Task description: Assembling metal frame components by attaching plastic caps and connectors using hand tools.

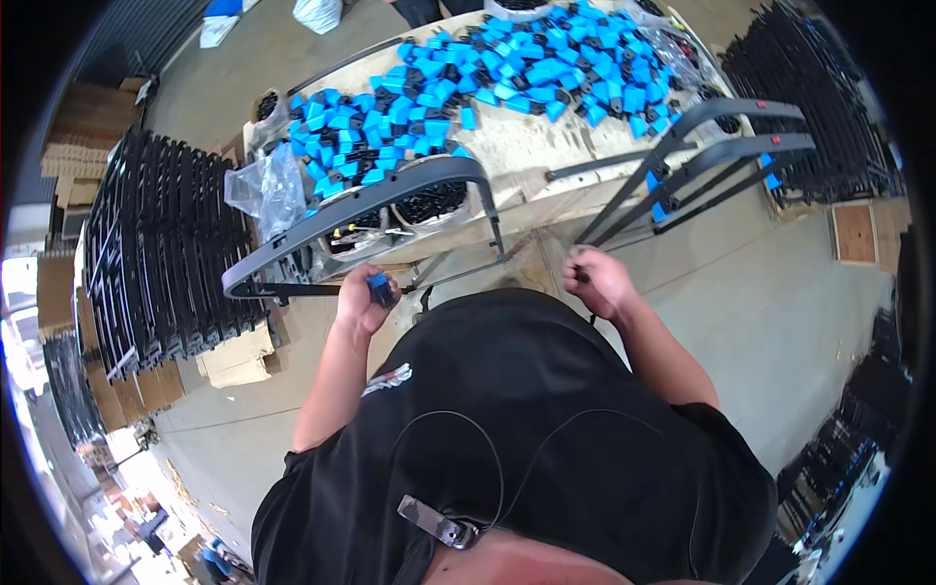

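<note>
Head view: blue pieces litter a pale table, grey floor.

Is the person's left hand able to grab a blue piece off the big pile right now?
Probably not straight away: the left hand is already holding a blue-and-black piece, and the curved grey frame seems to stand between it and the pile.

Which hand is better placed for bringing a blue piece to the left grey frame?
Probably the left hand: it holds a blue-and-black piece beside that curved grey frame. The right hand is farther away, gripping something small and dark.
</note>
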The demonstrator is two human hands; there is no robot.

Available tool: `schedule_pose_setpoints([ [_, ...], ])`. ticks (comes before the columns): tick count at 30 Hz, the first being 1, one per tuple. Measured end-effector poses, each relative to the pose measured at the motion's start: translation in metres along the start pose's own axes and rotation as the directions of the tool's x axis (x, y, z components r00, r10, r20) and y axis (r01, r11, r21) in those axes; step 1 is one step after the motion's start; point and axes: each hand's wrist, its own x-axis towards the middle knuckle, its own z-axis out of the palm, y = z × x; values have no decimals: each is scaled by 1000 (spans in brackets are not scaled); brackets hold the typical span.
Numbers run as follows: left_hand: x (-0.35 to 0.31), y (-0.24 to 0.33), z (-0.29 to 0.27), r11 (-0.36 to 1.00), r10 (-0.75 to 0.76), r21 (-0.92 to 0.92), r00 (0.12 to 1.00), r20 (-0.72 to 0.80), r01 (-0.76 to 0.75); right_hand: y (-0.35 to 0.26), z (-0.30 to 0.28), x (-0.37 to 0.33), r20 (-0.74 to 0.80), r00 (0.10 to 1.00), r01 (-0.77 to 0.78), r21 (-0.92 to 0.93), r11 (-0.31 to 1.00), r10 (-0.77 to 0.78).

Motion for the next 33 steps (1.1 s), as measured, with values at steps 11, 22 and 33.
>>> schedule_pose_setpoints([
  [11,-22,-41,75,950,-4,312,999,42,-9,2,66,25,518,851,6,-177,984,88],
  [22,-56,-65,10,683,275,701,961,9,-203,12,24,36,276,955,-10,-332,943,107],
  [33,-131,-89,-7,333,300,933,953,34,-138,11,11,41,143,973,-105,-420,902,180],
])
